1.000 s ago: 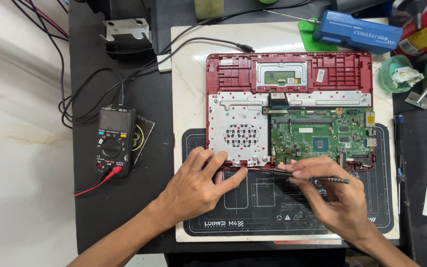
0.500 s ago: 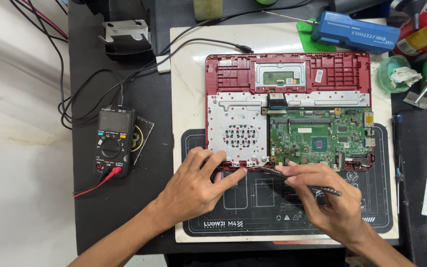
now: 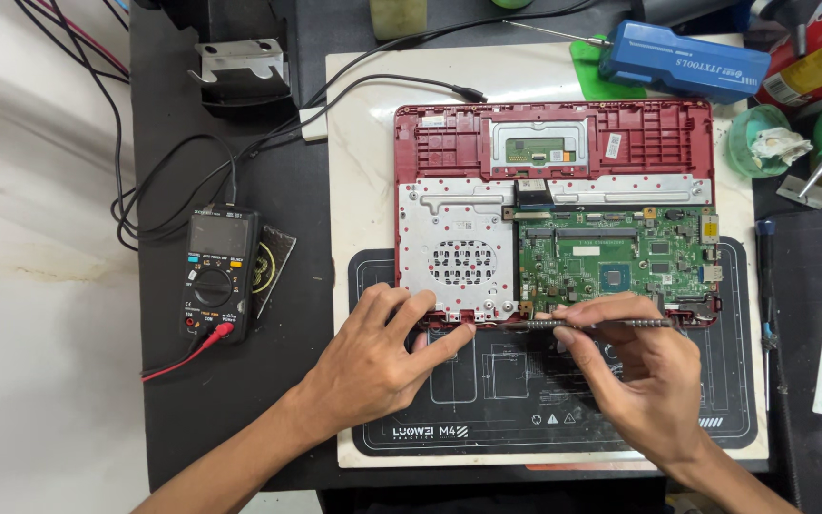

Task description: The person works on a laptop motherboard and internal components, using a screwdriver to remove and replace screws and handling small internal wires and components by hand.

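Screwdriver (image 3: 611,324): thin, stiff, light; right hand (image 3: 635,376) pinches its shaft.
Laptop chassis (image 3: 554,143): fragile board (image 3: 611,262); left hand (image 3: 382,357) braces near edge, fingers open.

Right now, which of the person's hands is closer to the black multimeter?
Left. The left hand rests at the red laptop's lower edge, just right of the multimeter. The right hand, holding a slim screwdriver, sits farther right.

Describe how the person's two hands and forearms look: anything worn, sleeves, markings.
Both the left hand and the right hand are bare, with no gloves. No rings, watch or wristband show. The forearms are uncovered up to the picture's lower edge, with no sleeves in view. No markings are visible.
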